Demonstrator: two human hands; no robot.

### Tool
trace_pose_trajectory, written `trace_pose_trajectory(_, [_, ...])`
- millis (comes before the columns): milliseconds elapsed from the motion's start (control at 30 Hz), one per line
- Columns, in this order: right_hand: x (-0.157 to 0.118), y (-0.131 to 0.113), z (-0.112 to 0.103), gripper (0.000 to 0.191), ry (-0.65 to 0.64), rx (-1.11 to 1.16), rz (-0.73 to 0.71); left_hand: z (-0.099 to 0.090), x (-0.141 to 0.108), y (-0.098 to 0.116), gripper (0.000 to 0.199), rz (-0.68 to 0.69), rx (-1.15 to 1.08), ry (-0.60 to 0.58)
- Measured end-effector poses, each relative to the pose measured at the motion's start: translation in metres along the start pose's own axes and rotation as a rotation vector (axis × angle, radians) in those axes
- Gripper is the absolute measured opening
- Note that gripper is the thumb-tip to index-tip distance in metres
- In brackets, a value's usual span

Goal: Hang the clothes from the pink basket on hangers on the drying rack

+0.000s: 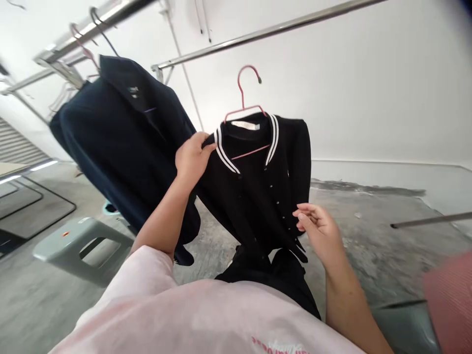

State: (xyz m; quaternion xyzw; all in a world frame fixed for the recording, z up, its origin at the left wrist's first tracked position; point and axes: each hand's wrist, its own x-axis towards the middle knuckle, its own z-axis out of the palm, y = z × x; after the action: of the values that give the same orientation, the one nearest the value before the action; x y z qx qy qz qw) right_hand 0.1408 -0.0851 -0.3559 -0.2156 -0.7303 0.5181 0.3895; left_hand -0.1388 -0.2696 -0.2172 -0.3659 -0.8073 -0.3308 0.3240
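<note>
A black cardigan point(258, 191) with white stripes along its neckline hangs on a pink hanger point(242, 93), whose hook touches no rail. My left hand point(193, 155) pinches the cardigan's shoulder beside the striped collar. Beside the cardigan's lower sleeve is my right hand point(313, 221), its fingers loosely curled and apart, with nothing seen in them. To the left, a dark navy jacket point(121, 128) hangs from the rail on a dark hanger, partly behind my left forearm.
Metal rails point(258, 35) cross the top in front of a white wall. A grey-green plastic stool point(88, 246) stands on the concrete floor at lower left. A pink item point(452, 295) shows at the right edge, near another greenish surface.
</note>
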Motion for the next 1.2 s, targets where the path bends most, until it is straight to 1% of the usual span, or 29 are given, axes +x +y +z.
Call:
trace_pose_trajectory(100, [0.000, 0.010, 0.006, 0.039, -0.074, -0.073, -0.001, -0.038, 0.021, -0.015, 0.021, -0.041, 0.126, 0.148])
trace_pose_trajectory(233, [-0.001, 0.018, 0.010, 0.036, -0.138, -0.133, 0.016, -0.075, 0.056, -0.031, 0.033, -0.127, 0.264, 0.274])
trace_pose_trajectory(333, [-0.002, 0.019, 0.012, 0.034, -0.157, -0.170, -0.003, -0.095, 0.078, -0.038, 0.031, -0.174, 0.377, 0.304])
trace_pose_trajectory(433, [-0.002, 0.018, 0.013, 0.034, -0.187, -0.197, -0.015, -0.109, 0.086, -0.042, 0.029, -0.211, 0.472, 0.293])
trace_pose_trajectory(567, [-0.003, 0.019, 0.014, 0.037, -0.239, -0.225, 0.009, -0.124, 0.081, -0.046, 0.032, -0.234, 0.498, 0.288])
trace_pose_trajectory(700, [-0.003, 0.021, 0.014, 0.039, -0.296, -0.279, 0.043, -0.139, 0.076, -0.047, 0.042, -0.234, 0.414, 0.269])
trace_pose_trajectory(800, [-0.005, 0.024, 0.014, 0.038, -0.329, -0.311, 0.039, -0.145, 0.074, -0.046, 0.048, -0.209, 0.342, 0.263])
trace_pose_trajectory(933, [-0.008, 0.026, 0.016, 0.037, -0.341, -0.315, 0.031, -0.150, 0.074, -0.050, 0.049, -0.225, 0.297, 0.291])
trace_pose_trajectory(1000, [-0.008, 0.025, 0.018, 0.036, -0.344, -0.335, 0.034, -0.151, 0.079, -0.053, 0.050, -0.243, 0.298, 0.285])
trace_pose_trajectory(1067, [-0.007, 0.024, 0.020, 0.034, -0.357, -0.369, 0.025, -0.151, 0.090, -0.054, 0.053, -0.264, 0.314, 0.264])
trace_pose_trajectory(1200, [-0.005, 0.025, 0.025, 0.034, -0.440, -0.385, -0.002, -0.149, 0.117, -0.050, 0.062, -0.252, 0.361, 0.218])
